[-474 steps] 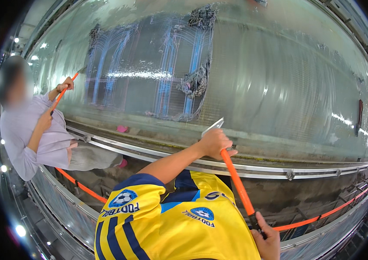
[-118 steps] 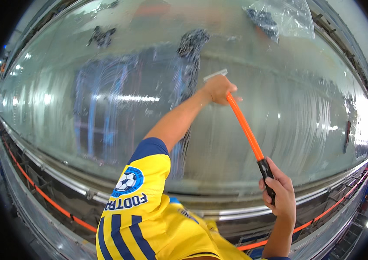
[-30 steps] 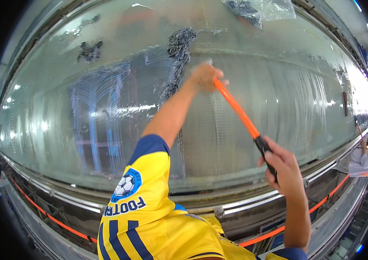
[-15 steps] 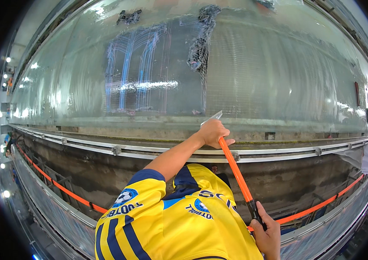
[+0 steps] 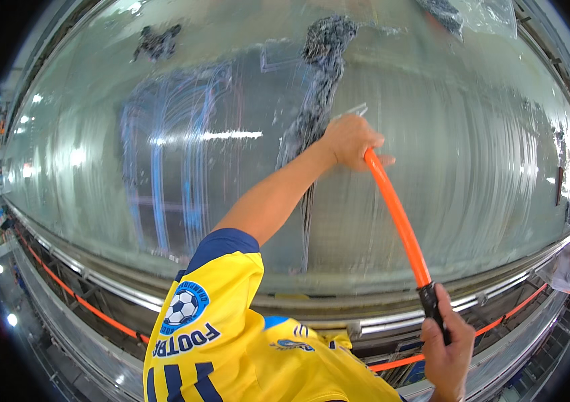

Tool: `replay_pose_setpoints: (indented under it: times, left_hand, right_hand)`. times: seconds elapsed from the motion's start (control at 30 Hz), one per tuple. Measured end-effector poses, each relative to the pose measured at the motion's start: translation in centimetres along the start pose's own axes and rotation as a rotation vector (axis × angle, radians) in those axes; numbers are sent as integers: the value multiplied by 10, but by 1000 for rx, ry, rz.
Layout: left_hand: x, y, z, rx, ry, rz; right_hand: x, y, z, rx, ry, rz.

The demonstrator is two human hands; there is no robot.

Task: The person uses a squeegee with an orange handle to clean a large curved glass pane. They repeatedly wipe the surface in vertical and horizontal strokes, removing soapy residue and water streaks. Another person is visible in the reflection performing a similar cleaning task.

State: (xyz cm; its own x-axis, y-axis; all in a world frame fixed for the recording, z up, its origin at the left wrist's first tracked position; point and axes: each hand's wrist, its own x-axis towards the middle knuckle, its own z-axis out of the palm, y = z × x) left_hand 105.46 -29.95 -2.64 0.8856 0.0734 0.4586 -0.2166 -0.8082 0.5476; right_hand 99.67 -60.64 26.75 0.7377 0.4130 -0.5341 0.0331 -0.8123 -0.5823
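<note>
My left hand (image 5: 354,142) is closed round the upper end of a long-handled scraper, just below its flat, thin blade (image 5: 357,110). The tool's orange shaft (image 5: 395,214) slants down to a black grip, which my right hand (image 5: 447,338) holds. The blade lies at the wet, greenish, glass-like surface (image 5: 419,154), right of a strip of crumpled dark grey residue (image 5: 325,74). My left forearm crosses the lower part of that strip. Left of it is a darker patch with blue and pinkish lines (image 5: 178,154).
A loose grey clump (image 5: 157,42) lies at the far left, and clear film (image 5: 486,17) at the far right. Metal rails (image 5: 426,315) run along the near edge, with an orange bar (image 5: 84,299) below. A dark brown strip (image 5: 558,185) lies at the right.
Both hands have moved with the scraper, the left one farther onto the surface and to the right. My view has shifted forward. The grey strip now reaches lower, beside my left forearm.
</note>
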Motion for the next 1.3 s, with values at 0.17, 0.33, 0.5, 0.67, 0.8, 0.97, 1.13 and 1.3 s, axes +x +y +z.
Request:
replay_pose_setpoints:
  times: [0.17,0.33,0.5,0.67,0.8,0.97,1.13,1.3]
  left_hand:
    - [83,-86,-18,-4,87,-20]
    - [113,-166,-78,251,3,-11]
    - [65,-31,-43,68,4,159]
    - [-77,198,40,22,150,-194]
    - [-207,342,9,-706,-158,-818]
    - [-332,394,-80,-1268,-126,-1208]
    - [-413,392,-188,-697,-29,-1206]
    - [-516,390,-312,-338,-42,-1050]
  right_hand:
    - [95,-70,-41,20,-22,-71]
    - [174,-74,-3,-48,-23,-218]
    - [47,3,-5,121,-51,-148]
    - [-94,135,47,547,16,90]
    - [-155,147,91,704,-173,-47]
    - [-182,162,175,346,-540,-234]
    - [-198,133,242,-16,-347,-644]
    - [-194,48,328,-233,97,-1230]
